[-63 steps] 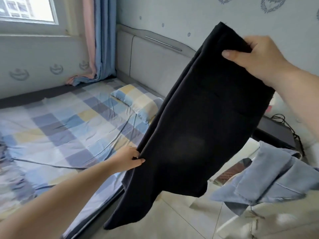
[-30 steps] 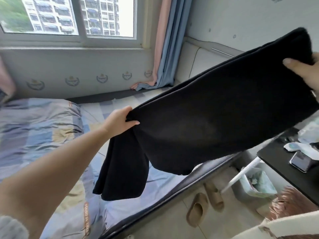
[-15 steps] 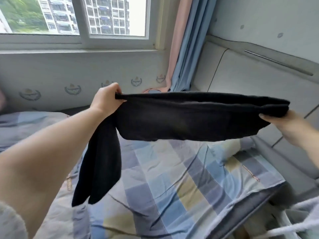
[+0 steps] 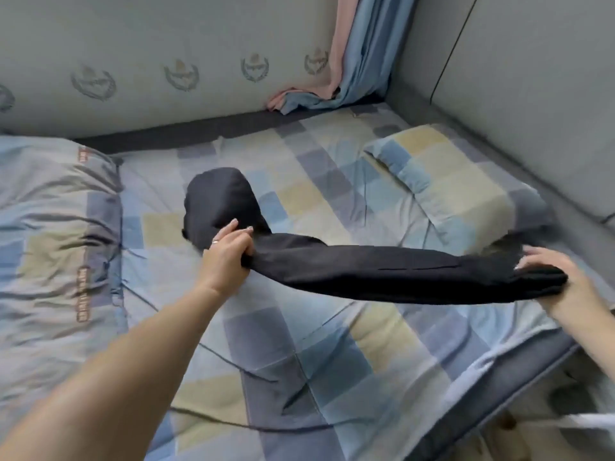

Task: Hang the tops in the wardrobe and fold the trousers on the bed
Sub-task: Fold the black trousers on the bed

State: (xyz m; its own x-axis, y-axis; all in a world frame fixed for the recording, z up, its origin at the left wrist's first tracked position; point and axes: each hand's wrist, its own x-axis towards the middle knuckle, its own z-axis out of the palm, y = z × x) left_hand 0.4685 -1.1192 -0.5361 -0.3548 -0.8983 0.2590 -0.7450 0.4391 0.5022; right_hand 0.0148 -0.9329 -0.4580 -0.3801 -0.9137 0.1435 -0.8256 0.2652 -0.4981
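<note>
Black trousers (image 4: 382,271) stretch in a long band just above the checked bed sheet (image 4: 332,361). My left hand (image 4: 226,251) grips them partway along the legs. Beyond that hand the leg ends lie bunched on the sheet. My right hand (image 4: 562,281) holds the waist end at the right, fingers over the top and thumb hidden beneath the cloth. The span between my hands sags slightly and hangs close over the bed.
A checked pillow (image 4: 456,191) lies at the head of the bed, right of centre. A rumpled quilt (image 4: 50,244) covers the left side. A padded headboard (image 4: 532,94) and papered wall bound the bed. Pink and blue curtains (image 4: 352,61) hang in the corner.
I have turned from the floor side to the bed and lowered the trousers from chest height down onto the sheet. The leg ends now lie on the bed.
</note>
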